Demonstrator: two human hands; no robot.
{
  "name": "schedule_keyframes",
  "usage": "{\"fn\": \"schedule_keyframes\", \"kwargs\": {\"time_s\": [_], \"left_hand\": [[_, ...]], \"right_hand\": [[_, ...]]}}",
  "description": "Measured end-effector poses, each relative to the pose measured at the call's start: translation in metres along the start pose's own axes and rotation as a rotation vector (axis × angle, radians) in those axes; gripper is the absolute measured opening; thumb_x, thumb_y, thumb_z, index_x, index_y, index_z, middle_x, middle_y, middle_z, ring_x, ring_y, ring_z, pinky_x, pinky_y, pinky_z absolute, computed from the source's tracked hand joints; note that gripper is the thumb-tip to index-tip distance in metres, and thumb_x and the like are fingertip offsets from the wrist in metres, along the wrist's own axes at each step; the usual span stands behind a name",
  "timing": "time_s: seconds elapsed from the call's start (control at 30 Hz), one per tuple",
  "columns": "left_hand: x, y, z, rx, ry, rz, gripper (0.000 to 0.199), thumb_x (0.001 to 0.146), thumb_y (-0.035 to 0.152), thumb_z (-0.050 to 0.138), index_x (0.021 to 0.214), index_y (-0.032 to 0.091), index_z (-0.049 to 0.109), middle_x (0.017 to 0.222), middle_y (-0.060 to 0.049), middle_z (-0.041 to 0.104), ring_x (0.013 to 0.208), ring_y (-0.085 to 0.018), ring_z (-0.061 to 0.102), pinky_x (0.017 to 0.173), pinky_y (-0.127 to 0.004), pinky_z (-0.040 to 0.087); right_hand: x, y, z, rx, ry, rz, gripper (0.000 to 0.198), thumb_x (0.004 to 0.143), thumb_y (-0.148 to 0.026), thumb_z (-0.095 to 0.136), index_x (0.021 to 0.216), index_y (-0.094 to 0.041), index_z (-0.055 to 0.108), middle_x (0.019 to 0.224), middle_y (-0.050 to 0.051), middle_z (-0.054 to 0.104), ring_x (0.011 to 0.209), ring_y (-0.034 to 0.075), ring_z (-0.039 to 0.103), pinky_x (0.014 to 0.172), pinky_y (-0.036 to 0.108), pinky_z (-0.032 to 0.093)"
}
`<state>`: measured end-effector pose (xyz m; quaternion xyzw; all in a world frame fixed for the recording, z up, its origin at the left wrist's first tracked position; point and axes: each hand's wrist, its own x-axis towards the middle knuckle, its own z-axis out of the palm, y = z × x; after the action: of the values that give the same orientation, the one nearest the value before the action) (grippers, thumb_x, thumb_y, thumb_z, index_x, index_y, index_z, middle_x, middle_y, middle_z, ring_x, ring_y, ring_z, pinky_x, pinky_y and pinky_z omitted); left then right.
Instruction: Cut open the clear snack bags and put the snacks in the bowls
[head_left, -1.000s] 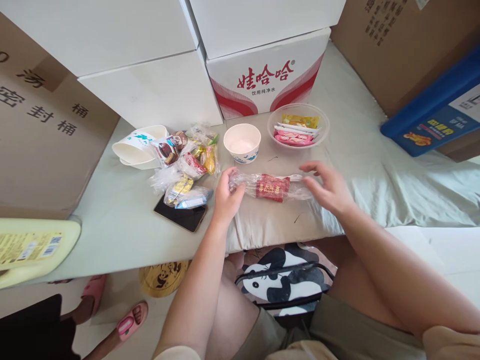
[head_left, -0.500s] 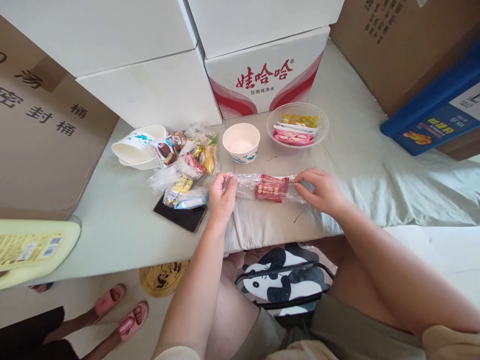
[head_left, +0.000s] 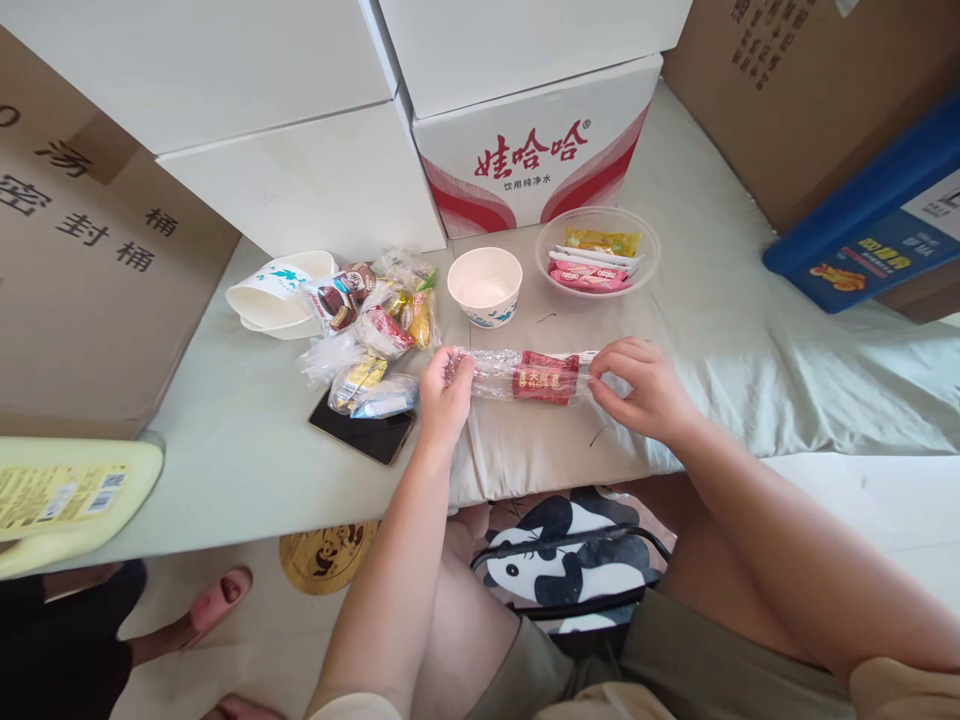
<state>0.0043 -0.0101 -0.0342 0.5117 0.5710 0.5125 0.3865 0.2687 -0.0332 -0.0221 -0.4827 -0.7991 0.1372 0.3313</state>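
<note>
A clear plastic bag (head_left: 495, 372) lies stretched sideways between my hands, with a red snack packet (head_left: 546, 378) inside it. My left hand (head_left: 445, 388) is closed on the bag's left end. Thumb and fingers of my right hand (head_left: 637, 388) pinch its right end. Just beyond the bag stands a white paper bowl (head_left: 485, 290). A clear round plastic bowl (head_left: 651, 250) behind my right hand holds pink packets (head_left: 589, 275) and a yellow packet (head_left: 602, 241). Left of my left hand sits a pile of bagged snacks (head_left: 386, 325), beside a dark phone (head_left: 361, 428).
White paper bowls (head_left: 281, 290) lie on their sides at the left. White cartons (head_left: 300, 180) and a red-and-white carton (head_left: 536, 150) stand behind. Brown boxes (head_left: 82, 260) and a blue container (head_left: 862, 220) flank the cloth-covered surface (head_left: 750, 370). Another person's foot (head_left: 217, 605) is at lower left.
The bag and red packet stay nearly in place between my hands, the fingers of my right hand shifting slightly. At lower left the other person's feet and dark clothing have moved.
</note>
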Motion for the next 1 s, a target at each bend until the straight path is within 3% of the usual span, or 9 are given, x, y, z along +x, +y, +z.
{"fn": "schedule_keyframes", "kwargs": {"time_s": [0.17, 0.53, 0.63, 0.83, 1.0], "left_hand": [[-0.0004, 0.0021, 0.0, 0.004, -0.011, 0.006, 0.013, 0.083, 0.027, 0.06, 0.072, 0.02, 0.058, 0.063, 0.004, 0.056, 0.061, -0.012, 0.052, 0.061, -0.023, 0.04], [-0.0015, 0.0031, -0.0007, 0.018, -0.048, -0.034, 0.013, 0.081, 0.031, 0.065, 0.074, 0.02, 0.061, 0.063, 0.004, 0.058, 0.059, -0.013, 0.054, 0.061, -0.025, 0.041], [-0.0013, 0.004, -0.0014, -0.017, -0.051, -0.037, 0.015, 0.081, 0.033, 0.064, 0.073, 0.021, 0.061, 0.062, 0.004, 0.057, 0.059, -0.012, 0.052, 0.06, -0.025, 0.041], [-0.0003, 0.0054, -0.001, -0.097, -0.016, -0.019, 0.014, 0.078, 0.029, 0.063, 0.067, 0.021, 0.058, 0.058, 0.004, 0.052, 0.056, -0.011, 0.05, 0.058, -0.024, 0.04], [0.0016, 0.0052, 0.0001, -0.12, 0.028, -0.087, 0.015, 0.077, 0.028, 0.061, 0.065, 0.021, 0.056, 0.057, 0.004, 0.049, 0.055, -0.011, 0.046, 0.055, -0.024, 0.036]], "right_hand": [[-0.0025, -0.0008, 0.0019, 0.045, -0.091, -0.089, 0.01, 0.079, -0.019, 0.051, 0.07, -0.023, 0.054, 0.073, 0.005, 0.065, 0.073, 0.022, 0.059, 0.074, 0.038, 0.043], [-0.0008, 0.0052, 0.0032, 0.105, -0.215, -0.147, 0.01, 0.073, -0.019, 0.045, 0.064, -0.023, 0.047, 0.063, 0.003, 0.058, 0.064, 0.019, 0.05, 0.068, 0.035, 0.038], [-0.0022, 0.0061, 0.0049, 0.107, -0.235, -0.176, 0.015, 0.078, -0.022, 0.043, 0.063, -0.023, 0.047, 0.063, 0.003, 0.057, 0.066, 0.019, 0.051, 0.07, 0.036, 0.036], [-0.0044, 0.0042, 0.0037, 0.015, -0.366, -0.182, 0.045, 0.097, -0.033, 0.04, 0.053, -0.021, 0.038, 0.049, 0.0, 0.05, 0.059, 0.016, 0.049, 0.077, 0.039, 0.03], [-0.0038, 0.0017, 0.0, 0.024, -0.512, -0.15, 0.052, 0.102, -0.04, 0.03, 0.056, -0.02, 0.042, 0.055, 0.002, 0.057, 0.057, 0.015, 0.049, 0.074, 0.039, 0.028]]}}
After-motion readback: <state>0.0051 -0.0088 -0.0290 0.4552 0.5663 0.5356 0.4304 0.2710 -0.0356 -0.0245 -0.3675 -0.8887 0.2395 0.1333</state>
